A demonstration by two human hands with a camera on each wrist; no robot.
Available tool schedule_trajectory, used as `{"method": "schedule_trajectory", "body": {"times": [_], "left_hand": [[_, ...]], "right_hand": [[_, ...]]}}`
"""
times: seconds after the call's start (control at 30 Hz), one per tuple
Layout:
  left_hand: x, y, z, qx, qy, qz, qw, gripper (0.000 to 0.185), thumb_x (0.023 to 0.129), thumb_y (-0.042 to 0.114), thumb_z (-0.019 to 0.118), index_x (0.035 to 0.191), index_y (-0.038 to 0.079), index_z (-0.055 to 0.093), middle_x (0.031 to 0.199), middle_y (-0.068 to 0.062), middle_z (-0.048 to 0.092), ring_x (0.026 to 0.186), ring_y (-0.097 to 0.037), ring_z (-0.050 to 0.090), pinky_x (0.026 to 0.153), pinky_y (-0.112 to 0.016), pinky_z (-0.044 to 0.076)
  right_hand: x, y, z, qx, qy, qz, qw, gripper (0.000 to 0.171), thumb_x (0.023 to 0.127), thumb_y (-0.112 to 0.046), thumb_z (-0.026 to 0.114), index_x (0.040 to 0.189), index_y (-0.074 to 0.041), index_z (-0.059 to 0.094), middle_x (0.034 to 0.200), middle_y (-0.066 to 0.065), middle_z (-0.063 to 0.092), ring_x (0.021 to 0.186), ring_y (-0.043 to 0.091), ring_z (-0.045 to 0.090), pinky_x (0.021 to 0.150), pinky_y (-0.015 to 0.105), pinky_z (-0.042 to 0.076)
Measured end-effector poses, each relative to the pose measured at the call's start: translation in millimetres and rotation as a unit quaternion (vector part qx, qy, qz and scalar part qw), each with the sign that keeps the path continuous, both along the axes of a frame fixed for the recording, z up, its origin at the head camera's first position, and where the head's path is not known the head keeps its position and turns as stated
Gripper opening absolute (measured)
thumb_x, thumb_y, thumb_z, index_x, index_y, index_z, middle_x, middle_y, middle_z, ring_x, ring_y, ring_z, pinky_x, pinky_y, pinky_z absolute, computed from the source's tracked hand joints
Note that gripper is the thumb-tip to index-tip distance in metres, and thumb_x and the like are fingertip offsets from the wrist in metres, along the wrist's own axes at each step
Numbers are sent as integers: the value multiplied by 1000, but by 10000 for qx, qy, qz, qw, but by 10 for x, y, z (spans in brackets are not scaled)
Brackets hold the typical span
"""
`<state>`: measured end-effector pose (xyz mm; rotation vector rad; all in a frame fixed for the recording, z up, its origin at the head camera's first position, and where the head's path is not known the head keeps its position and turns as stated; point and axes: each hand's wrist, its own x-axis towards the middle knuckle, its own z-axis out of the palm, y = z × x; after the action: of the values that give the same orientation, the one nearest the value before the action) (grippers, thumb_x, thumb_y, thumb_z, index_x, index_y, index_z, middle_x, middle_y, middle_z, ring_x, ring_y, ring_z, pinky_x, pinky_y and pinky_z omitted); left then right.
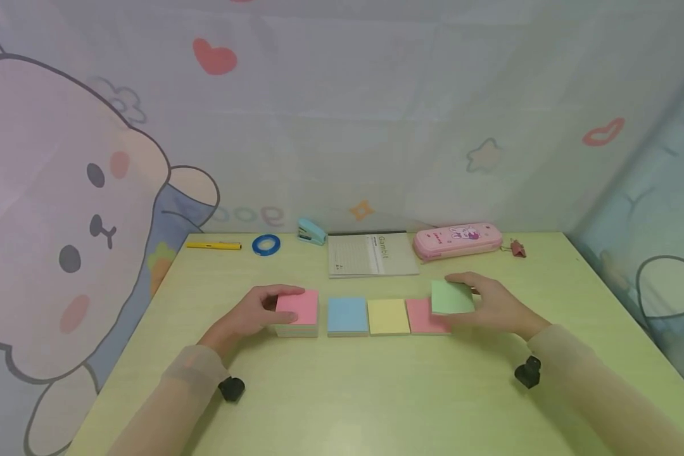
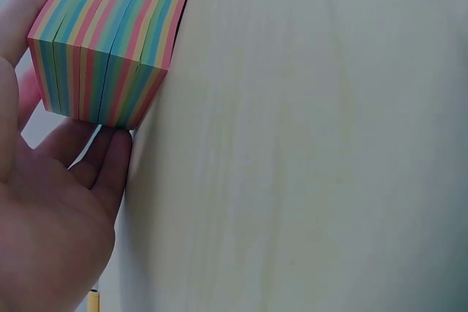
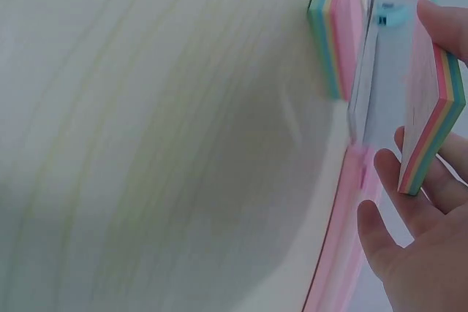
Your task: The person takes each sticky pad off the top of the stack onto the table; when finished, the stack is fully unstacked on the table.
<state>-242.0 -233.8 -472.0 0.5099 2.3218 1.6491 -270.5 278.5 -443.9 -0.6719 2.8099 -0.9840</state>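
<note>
A thick stack of sticky notes with a pink top sits on the yellow-green table; my left hand grips its left side. In the left wrist view the stack shows striped multi-coloured edges, with my left hand curled beside it. To its right lie a blue pad, a yellow pad and a pink pad in a row. My right hand holds a thin green-topped pad just above the pink pad's right edge. In the right wrist view my right hand's fingers pinch that pad.
Along the table's far edge lie a yellow pen, a blue tape roll, a blue stapler, a notebook, a pink pencil case and a binder clip. Printed curtains surround the table.
</note>
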Motion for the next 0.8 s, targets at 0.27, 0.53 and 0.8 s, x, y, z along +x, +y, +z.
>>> {"method": "schedule_trajectory", "body": {"times": [0.27,0.53,0.8], "left_hand": [[-8,-18,13,-257,14,-75,9996,60,96,19,79,151,14,57,140,-13,60,114,-28,58,95,-26,53],[-35,-84,25,-447,71,-275,9986,68,92,20,83,153,15,55,147,-10,57,123,-29,55,103,-25,49],[-44,-114,38,-353,205,-530,9978,70,91,17,84,154,11,53,153,-12,54,130,-30,52,109,-24,46]], "right_hand": [[-13,299,-111,315,40,-46,9995,88,81,-47,91,150,-7,54,153,20,53,133,40,53,107,61,47],[18,359,-193,552,-100,-35,9984,87,79,-48,91,148,-9,56,151,21,54,127,37,54,101,54,47],[54,373,-220,546,-103,71,9984,84,79,-45,92,147,-10,58,149,19,56,125,33,54,100,51,47]]}}
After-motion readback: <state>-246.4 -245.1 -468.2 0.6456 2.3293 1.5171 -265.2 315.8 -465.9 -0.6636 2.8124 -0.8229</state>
